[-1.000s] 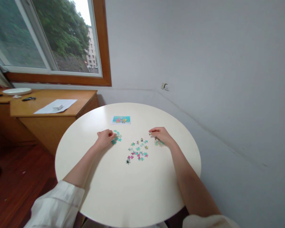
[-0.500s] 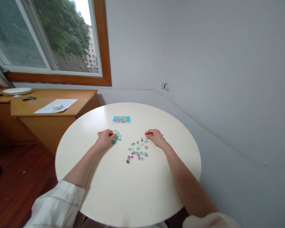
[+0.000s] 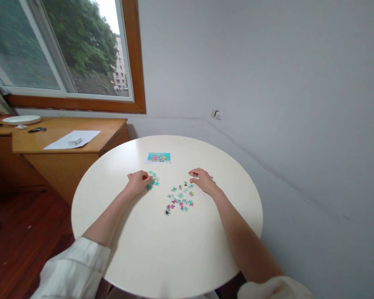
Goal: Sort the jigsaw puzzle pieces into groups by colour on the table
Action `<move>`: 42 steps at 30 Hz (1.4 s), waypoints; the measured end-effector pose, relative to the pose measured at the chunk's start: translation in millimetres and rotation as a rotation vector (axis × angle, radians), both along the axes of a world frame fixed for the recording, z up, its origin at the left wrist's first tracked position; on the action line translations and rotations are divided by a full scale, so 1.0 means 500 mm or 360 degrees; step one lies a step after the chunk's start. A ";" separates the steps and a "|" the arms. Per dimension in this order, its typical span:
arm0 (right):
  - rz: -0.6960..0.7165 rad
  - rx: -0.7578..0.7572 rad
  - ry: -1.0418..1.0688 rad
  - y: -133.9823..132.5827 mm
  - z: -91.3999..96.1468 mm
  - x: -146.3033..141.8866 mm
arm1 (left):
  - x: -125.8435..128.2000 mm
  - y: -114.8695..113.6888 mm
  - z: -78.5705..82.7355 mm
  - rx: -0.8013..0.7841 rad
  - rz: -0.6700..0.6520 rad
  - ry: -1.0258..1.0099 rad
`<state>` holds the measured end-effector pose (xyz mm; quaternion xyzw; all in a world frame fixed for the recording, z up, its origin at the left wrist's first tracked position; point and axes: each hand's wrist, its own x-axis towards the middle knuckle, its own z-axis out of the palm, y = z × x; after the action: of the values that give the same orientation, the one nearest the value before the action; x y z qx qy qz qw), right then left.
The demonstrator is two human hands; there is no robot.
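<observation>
Lying on the round white desk (image 3: 162,249) are jigsaw pieces in three groups. The middle group (image 3: 180,195) has roughly twenty pieces, too small and closely set for an exact count; several show pink, others teal, and a few carry yellow or black. The left group (image 3: 154,175) is a small teal cluster, partly covered by the left hand (image 3: 138,182), so its number cannot be told. The right group (image 3: 214,182) is mostly hidden behind the right hand (image 3: 203,181), with only bits of teal and pink peeking out past the knuckles.

Of the two hands, the left has its fingers drawn narrowly together at the edge of its cluster; whether a piece is pinched there, I cannot tell. The right has thumb and fingers parted, with one piece (image 3: 191,182) just beside the thumb tip, near the far end of the middle group.

One picture card (image 3: 158,158) lies flat beyond the pieces, teal with pink and yellow figures.

To the left stands one wooden desk (image 3: 112,128), bearing one white plate (image 3: 21,120), one dark object (image 3: 37,130) and one sheet of paper (image 3: 56,142) with a small white block (image 3: 75,141) on it. Two wall fittings (image 3: 218,115) sit beyond the round desk.
</observation>
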<state>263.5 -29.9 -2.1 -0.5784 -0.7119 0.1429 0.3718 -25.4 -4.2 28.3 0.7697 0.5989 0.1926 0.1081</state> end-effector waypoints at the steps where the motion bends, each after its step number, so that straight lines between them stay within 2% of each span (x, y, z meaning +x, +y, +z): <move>1: -0.0028 0.0046 -0.0064 -0.001 0.002 0.001 | 0.000 -0.001 0.001 -0.0006 0.0000 -0.0001; 5: -0.0168 0.0141 -0.0096 -0.002 0.007 0.018 | 0.000 -0.002 0.004 -0.0011 0.0004 -0.0020; 9: -0.0500 0.0214 -0.0024 0.004 0.010 0.060 | -0.001 0.002 -0.002 0.0012 0.0000 -0.0039; 13: -0.0779 -0.0018 -0.0196 0.004 0.007 0.097 | -0.002 0.003 -0.006 0.0013 -0.0003 -0.0043; 16: -0.0884 -0.0224 -0.0325 0.000 0.004 0.108 | -0.001 0.000 -0.001 0.0006 0.0000 -0.0047; 21: -0.0953 -0.0345 -0.0391 -0.007 0.009 0.112 | 0.001 -0.004 0.004 0.0010 0.0001 -0.0042; 29: -0.0930 -0.0494 -0.0342 -0.014 0.014 0.121 | 0.000 -0.002 0.001 -0.0008 -0.0003 -0.0040; 42: -0.0773 -0.0336 0.0030 0.000 -0.004 0.131 | -0.001 -0.003 0.003 0.0008 -0.0014 -0.0054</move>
<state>328.8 -29.6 -3.9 -0.7665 -0.5299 0.1284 0.3395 -25.7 -5.8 29.9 0.7693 0.5931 0.2066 0.1170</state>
